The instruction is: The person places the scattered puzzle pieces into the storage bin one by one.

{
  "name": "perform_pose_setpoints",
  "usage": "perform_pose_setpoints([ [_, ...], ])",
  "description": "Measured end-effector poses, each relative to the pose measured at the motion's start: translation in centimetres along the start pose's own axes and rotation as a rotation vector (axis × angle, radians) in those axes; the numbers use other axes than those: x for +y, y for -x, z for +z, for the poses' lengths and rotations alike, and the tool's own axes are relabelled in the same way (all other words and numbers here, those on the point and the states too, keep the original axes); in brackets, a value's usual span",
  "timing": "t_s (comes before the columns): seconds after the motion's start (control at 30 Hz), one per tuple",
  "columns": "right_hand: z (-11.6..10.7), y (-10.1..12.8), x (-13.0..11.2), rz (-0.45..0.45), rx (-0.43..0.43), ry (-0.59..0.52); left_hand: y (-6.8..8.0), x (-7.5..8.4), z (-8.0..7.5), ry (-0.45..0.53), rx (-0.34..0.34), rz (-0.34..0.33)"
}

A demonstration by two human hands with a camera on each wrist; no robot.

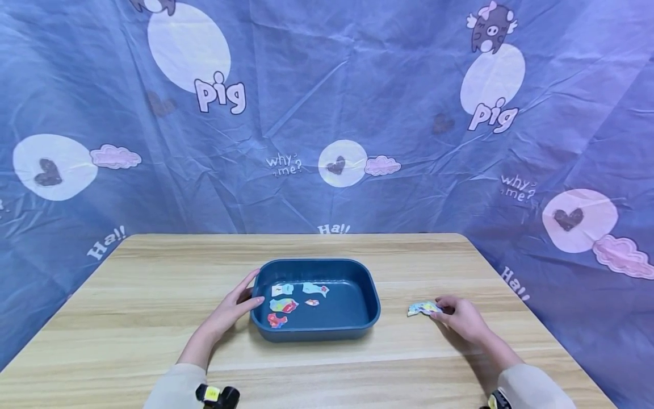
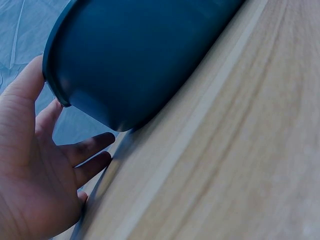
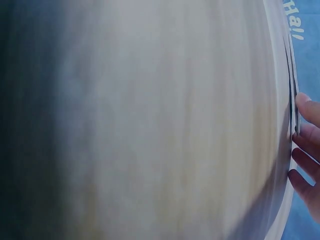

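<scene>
Your left hand [image 1: 232, 309] rests against the left end of the blue tray [image 1: 368, 298], with the thumb on the rim and the other fingers [image 2: 87, 150] relaxed along the outer wall; it does not clench around the tray. In the left wrist view you see the same thing: the open palm beside the dark rounded wall of the tray [image 2: 140, 60], fingers nearly straight, close to the desk [image 2: 240, 165].

Your right hand [image 1: 462, 318] lies on the desk [image 1: 153, 272], well apart from the tray, on its right side. Its fingertips pinch a small colourful paper piece [image 1: 423, 308], which lies flat on the desk just to the left of the fingers. In the right wrist view the picture is much blurred, so you see only the fingers [image 3: 306, 150] at the right edge and the wood surface.

Inside the tray, to the right of your left hand, lie several other paper pieces [image 1: 283, 305]: a whitish one and a light blue one farther from you, a green and red one in the middle with a tiny one beside it, and a red one nearest to you.

Behind the desk hangs a blue cloth [image 1: 357, 85] with cartoon pigs, hearts and clouds.
</scene>
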State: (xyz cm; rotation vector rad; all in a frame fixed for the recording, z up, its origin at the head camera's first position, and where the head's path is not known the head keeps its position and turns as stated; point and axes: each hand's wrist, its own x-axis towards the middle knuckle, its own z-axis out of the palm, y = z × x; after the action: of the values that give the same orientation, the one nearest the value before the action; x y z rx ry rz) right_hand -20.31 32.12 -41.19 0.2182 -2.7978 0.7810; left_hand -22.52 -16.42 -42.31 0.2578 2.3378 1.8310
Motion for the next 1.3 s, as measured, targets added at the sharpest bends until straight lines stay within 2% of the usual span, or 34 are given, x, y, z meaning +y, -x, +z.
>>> perform_pose_setpoints([
  [0.5, 0.13, -0.26, 0.35, -0.036, -0.027, -0.017, 0.10, 0.10, -0.01, 0.002, 0.007, 0.000],
  [0.77, -0.25, -0.71, 0.54, -0.168, -0.096, -0.053, -0.01, -0.06, -0.02, 0.007, 0.011, 0.010],
  [1.03, -0.66, -0.72, 0.51, -0.139, -0.205, -0.005, -0.05, 0.16, 0.00, 0.011, 0.009, 0.020],
  [1.3, -0.73, -0.82, 0.63, -0.147, -0.223, -0.004, 0.02, 0.03, -0.04, 0.033, 0.008, 0.007],
])
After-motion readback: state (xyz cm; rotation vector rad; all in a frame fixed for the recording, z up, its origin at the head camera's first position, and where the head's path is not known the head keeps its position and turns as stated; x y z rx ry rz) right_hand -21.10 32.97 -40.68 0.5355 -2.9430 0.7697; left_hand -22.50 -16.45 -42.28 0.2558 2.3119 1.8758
